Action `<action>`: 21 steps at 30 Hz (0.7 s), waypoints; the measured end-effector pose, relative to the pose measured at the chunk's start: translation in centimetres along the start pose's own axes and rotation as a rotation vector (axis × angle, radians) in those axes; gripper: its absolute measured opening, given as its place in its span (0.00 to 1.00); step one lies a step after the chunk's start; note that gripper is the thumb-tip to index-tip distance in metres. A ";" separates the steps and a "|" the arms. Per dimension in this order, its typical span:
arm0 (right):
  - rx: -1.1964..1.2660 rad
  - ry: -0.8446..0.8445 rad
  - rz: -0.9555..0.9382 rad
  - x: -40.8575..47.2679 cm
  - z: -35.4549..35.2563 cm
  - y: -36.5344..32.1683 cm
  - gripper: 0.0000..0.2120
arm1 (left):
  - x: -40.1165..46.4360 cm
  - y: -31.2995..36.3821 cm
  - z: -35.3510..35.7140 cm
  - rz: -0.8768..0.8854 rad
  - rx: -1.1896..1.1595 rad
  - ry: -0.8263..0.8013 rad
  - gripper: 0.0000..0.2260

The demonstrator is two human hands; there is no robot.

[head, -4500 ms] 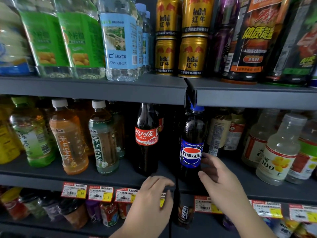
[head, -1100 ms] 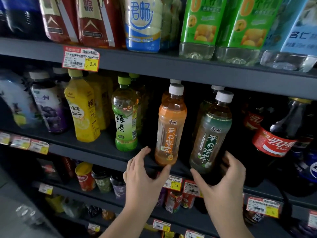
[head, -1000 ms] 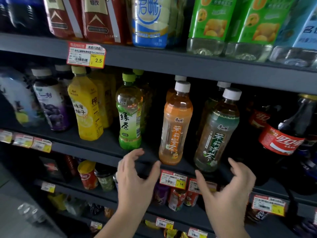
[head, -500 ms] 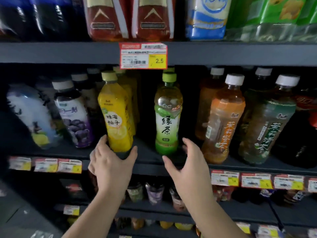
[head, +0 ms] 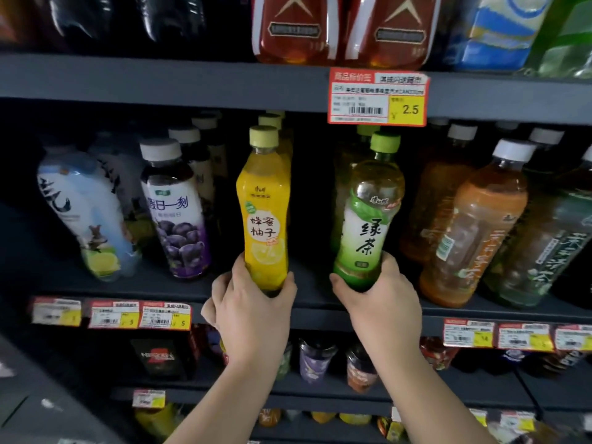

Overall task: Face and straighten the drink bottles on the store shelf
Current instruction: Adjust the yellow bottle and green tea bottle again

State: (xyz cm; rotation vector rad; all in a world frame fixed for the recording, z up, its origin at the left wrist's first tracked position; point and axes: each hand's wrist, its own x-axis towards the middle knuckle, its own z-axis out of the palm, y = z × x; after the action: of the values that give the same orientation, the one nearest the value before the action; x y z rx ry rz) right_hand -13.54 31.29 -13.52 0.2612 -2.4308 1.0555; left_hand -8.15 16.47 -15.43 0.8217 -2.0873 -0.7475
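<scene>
Gripping two bottles at once, one per hand, at centre frame. Left hand wrapped round the base of the yellow honey-citrus drink bottle, thumb up the right side, fingers curled behind on the left; bottle upright, label facing out, yellow-green cap just below the upper shelf edge. Right hand clasped round the bottom of the green tea bottle, thumb on the left side, fingers curled round the right; bottle tilted, cap leaning toward the right, label facing out. Both bases at the front lip of the middle shelf; cannot tell whether resting on it or raised just clear. Apart from each other, a dark gap between. Left of centre, a purple grape drink bottle and a pale blue bottle. Right of frame, an orange tea bottle leaning right. Upper right of centre, a price tag marked 2.5.
</scene>
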 end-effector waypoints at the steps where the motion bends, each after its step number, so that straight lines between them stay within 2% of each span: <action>1: 0.010 -0.002 0.000 -0.1 -0.1 0.0 0.32 | -0.1 -0.1 -0.1 0.012 -0.002 0.001 0.31; 14: 0.073 -0.050 -0.001 -0.8 -0.9 0.2 0.35 | -0.5 -0.4 -0.2 0.055 -0.011 0.010 0.33; 19: 0.135 -0.027 -0.022 -1.3 -1.0 0.6 0.39 | -0.6 -0.6 -1.3 0.023 -0.033 -0.096 0.41; 21: 0.162 -0.013 -0.059 -1.6 -1.0 1.0 0.40 | -0.9 -1.3 -2.2 0.036 -0.071 -0.113 0.41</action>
State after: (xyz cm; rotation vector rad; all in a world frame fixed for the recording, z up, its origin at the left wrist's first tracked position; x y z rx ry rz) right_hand -12.16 32.66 -14.40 0.3916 -2.3369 1.2291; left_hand -5.53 15.82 -15.63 0.7166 -2.1558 -0.8610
